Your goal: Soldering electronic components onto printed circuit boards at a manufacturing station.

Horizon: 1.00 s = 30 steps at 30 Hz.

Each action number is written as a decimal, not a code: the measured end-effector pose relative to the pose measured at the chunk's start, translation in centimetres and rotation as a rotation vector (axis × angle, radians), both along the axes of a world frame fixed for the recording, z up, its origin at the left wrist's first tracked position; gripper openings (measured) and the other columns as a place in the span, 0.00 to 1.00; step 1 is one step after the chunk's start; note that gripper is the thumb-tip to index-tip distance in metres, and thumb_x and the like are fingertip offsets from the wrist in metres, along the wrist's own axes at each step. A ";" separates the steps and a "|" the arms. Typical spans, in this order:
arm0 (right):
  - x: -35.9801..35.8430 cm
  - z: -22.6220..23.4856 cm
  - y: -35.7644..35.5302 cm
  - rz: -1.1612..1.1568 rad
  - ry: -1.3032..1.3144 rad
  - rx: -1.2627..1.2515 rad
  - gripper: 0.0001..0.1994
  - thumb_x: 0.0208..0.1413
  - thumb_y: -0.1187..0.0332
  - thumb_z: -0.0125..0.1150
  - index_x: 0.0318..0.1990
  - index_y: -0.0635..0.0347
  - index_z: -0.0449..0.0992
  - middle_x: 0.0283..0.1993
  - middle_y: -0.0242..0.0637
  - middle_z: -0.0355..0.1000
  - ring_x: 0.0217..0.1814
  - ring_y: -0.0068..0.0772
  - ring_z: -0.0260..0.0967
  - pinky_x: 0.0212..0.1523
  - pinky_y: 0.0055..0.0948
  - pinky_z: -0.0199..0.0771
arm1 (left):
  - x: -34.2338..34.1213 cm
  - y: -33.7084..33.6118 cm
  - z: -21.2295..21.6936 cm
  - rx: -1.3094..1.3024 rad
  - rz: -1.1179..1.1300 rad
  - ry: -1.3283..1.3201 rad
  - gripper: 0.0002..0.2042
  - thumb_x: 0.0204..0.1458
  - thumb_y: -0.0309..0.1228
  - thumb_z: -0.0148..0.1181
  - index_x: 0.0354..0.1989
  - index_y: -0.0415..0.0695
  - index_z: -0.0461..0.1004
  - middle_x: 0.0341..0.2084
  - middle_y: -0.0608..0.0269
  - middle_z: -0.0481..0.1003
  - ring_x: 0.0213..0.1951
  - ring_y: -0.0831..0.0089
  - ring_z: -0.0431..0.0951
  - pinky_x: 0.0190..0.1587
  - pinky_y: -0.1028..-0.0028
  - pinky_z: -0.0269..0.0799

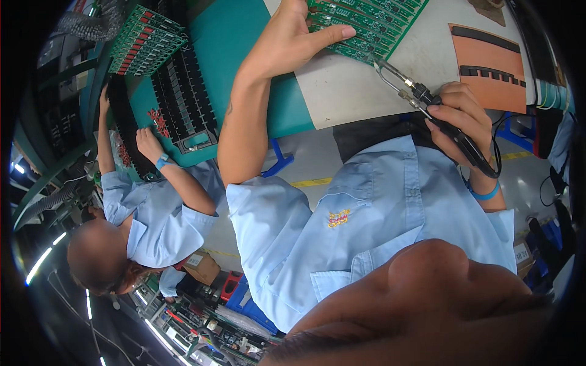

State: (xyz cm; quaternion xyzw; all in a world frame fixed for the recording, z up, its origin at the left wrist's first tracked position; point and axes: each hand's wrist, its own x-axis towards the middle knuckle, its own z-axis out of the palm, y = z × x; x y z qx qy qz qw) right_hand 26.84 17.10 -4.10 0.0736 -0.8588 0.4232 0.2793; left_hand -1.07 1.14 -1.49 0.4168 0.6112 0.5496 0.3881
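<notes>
My left hand (284, 43) grips a green circuit board panel (381, 30) by its left side, the thumb lying over the rows of small parts. The panel is over the pale work surface, and its far part runs out of the picture. My right hand (462, 119) is closed round the black handle of a pair of soldering tweezers (421, 93). The tool's two thin metal arms point at the panel's near edge, with their tips at or very close to it. I cannot tell whether they touch.
An orange-brown sheet (488, 52) with black strips lies right on the table (323, 91). A black cable (500, 137) trails from the tool. At left a co-worker (162, 226) reaches to black slotted racks (183, 97), near upright green boards (143, 43) and small red parts (160, 122).
</notes>
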 end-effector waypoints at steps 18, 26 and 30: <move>-0.6 -1.6 12.1 -0.764 -0.039 -0.185 0.23 0.59 0.74 0.70 0.62 0.62 0.76 0.50 0.38 0.80 0.52 0.23 0.76 0.56 0.23 0.76 | -0.7 -0.3 -1.0 -0.295 0.072 0.158 0.31 0.54 0.24 0.73 0.60 0.32 0.58 0.43 0.50 0.80 0.45 0.67 0.83 0.47 0.68 0.83; 0.8 -0.1 8.2 -0.585 0.079 -0.289 0.22 0.58 0.77 0.70 0.61 0.66 0.75 0.53 0.40 0.79 0.52 0.25 0.76 0.55 0.25 0.77 | -1.8 -0.1 -1.8 -0.293 0.080 0.180 0.23 0.57 0.36 0.72 0.50 0.31 0.71 0.40 0.52 0.82 0.39 0.74 0.83 0.38 0.77 0.80; 1.6 0.8 3.6 -0.341 -0.065 -0.253 0.22 0.49 0.82 0.72 0.54 0.69 0.78 0.46 0.42 0.78 0.47 0.31 0.76 0.50 0.29 0.76 | -1.4 -0.1 -0.5 -0.395 0.118 0.053 0.23 0.57 0.30 0.71 0.55 0.34 0.67 0.44 0.55 0.78 0.41 0.72 0.79 0.43 0.70 0.76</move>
